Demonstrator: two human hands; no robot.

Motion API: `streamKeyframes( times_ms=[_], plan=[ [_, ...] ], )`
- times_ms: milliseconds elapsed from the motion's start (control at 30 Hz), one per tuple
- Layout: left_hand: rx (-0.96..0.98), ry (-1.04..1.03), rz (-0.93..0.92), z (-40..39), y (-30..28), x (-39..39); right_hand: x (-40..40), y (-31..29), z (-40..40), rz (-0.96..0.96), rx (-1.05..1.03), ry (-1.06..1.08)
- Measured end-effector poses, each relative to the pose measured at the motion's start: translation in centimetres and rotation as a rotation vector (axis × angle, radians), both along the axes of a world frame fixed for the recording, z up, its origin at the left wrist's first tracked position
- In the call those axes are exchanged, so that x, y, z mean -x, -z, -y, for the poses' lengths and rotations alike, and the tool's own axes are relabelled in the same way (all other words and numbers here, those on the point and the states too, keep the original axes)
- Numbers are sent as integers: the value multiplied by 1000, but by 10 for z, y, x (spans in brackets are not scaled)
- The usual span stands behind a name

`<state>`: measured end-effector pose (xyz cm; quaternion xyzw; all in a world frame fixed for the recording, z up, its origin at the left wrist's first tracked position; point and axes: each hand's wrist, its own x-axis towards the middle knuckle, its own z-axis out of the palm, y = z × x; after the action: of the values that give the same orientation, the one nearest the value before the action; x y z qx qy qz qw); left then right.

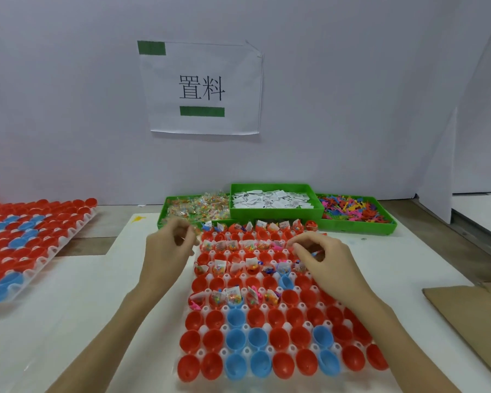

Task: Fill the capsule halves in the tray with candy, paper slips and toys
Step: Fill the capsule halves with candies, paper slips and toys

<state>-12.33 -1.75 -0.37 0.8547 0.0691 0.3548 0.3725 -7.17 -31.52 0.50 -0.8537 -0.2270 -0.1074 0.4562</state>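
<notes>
White tray [224, 351] of red and blue capsule halves [236, 340], centre tabletop. Left hand [167, 248] pinches a light, crinkly candy packet [194, 229]; right hand [321, 258], fingers curled, holds small toys [316, 253], best taken by fingertip pinch.

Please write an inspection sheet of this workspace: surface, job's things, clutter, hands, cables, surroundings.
Surface: white board on a wooden table.
Job's things: capsule tray with red and blue halves, far rows partly filled, near rows unfilled; green candy bin, paper slip bin, toy bin.
Clutter: second capsule tray at left; cardboard sheet at right.
Hands: left hand pinches something small, item unclear; right hand holds small items over the tray.
Cables: nothing seen.
Surroundings: white wall with a paper sign.
</notes>
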Motion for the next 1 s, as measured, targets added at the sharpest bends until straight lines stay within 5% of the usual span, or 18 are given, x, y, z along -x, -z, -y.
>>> streamKeyframes(
  times_ms=[333, 600, 1000],
  plan=[
    [43, 211, 14, 16, 9, 35, -83, -33, -52, 63, 268, 104],
    [-26, 221, 71, 10, 9, 38, -169, -36, -75, -149, 508, 201],
    [154, 271, 31, 17, 6, 40, -185, -30, -68, -190, 397, 189]
  ],
)
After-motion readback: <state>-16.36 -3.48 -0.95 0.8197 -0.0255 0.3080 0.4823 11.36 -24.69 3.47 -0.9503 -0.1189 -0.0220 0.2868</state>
